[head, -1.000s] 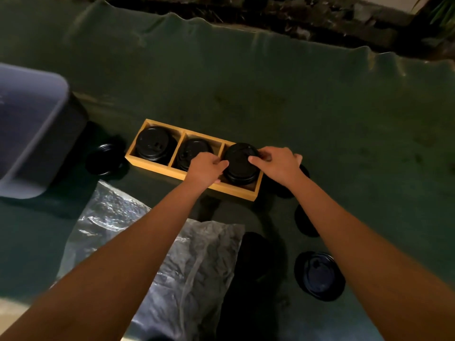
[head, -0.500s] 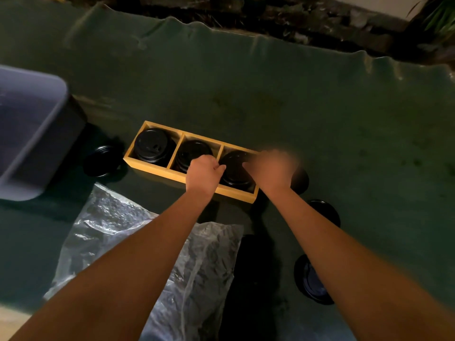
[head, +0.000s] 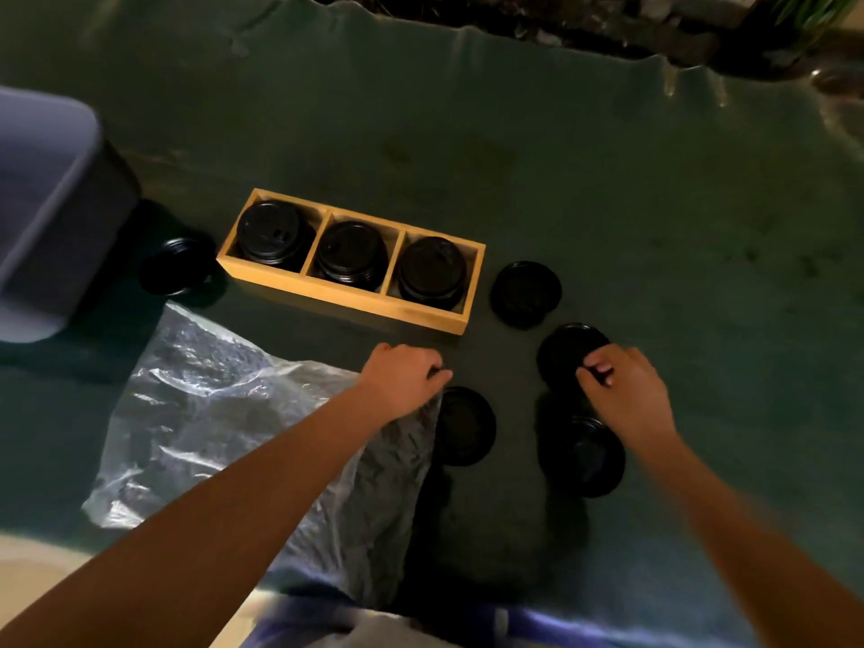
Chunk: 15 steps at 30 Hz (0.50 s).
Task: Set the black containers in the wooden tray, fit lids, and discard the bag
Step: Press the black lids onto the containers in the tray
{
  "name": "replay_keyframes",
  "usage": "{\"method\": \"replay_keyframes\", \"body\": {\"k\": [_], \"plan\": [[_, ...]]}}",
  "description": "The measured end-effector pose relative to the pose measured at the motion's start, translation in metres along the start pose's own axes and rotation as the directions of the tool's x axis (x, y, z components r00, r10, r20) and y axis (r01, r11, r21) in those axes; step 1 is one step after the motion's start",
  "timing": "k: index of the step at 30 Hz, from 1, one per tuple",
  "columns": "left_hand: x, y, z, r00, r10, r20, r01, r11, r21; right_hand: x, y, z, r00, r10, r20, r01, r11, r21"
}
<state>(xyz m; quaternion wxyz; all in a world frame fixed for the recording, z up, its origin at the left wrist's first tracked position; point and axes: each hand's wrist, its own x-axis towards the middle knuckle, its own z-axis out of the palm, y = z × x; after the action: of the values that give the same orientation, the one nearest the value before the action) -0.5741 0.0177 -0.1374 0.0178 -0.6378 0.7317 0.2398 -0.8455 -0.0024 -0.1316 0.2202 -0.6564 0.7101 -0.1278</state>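
Note:
The wooden tray [head: 343, 299] lies on the green cloth and holds three black containers with lids on: left [head: 273, 231], middle [head: 351, 254], right [head: 432, 271]. A clear plastic bag [head: 210, 409] lies crumpled in front of the tray. My left hand [head: 402, 378] is closed at the bag's upper right corner, fingers curled on its edge. My right hand [head: 622, 390] pinches the near rim of a loose black lid [head: 568, 353] right of the tray.
More loose black lids lie around: one [head: 526, 292] right of the tray, one [head: 467, 425] beside the bag, one [head: 586, 456] under my right wrist, one [head: 175, 266] left of the tray. A grey bin [head: 42, 203] stands at the far left.
Both hands have pulled back from the right container in the tray toward me. The left now sits at the bag's corner, the right on a loose lid.

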Motion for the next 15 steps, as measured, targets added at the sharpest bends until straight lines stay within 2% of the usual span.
{"method": "replay_keyframes", "body": {"k": [5, 9, 12, 15], "plan": [[-0.006, 0.007, 0.009, 0.995, -0.064, 0.073, 0.053, 0.988, 0.146, -0.021, 0.028, 0.001, 0.986, 0.098, 0.132, -0.084, 0.990, -0.111], [-0.010, 0.011, 0.021, 0.999, -0.031, 0.043, 0.023, 0.982, 0.186, -0.033, 0.038, -0.003, 0.975, 0.173, 0.136, -0.162, 0.982, -0.093], [-0.013, 0.013, 0.025, 0.993, -0.113, -0.032, 0.114, 0.993, 0.044, -0.037, 0.044, -0.006, 0.955, 0.239, 0.175, -0.232, 0.971, -0.057], [-0.015, 0.014, 0.022, 0.968, -0.239, -0.081, 0.215, 0.950, -0.227, -0.040, 0.050, -0.007, 0.930, 0.294, 0.222, -0.295, 0.955, -0.030]]}}
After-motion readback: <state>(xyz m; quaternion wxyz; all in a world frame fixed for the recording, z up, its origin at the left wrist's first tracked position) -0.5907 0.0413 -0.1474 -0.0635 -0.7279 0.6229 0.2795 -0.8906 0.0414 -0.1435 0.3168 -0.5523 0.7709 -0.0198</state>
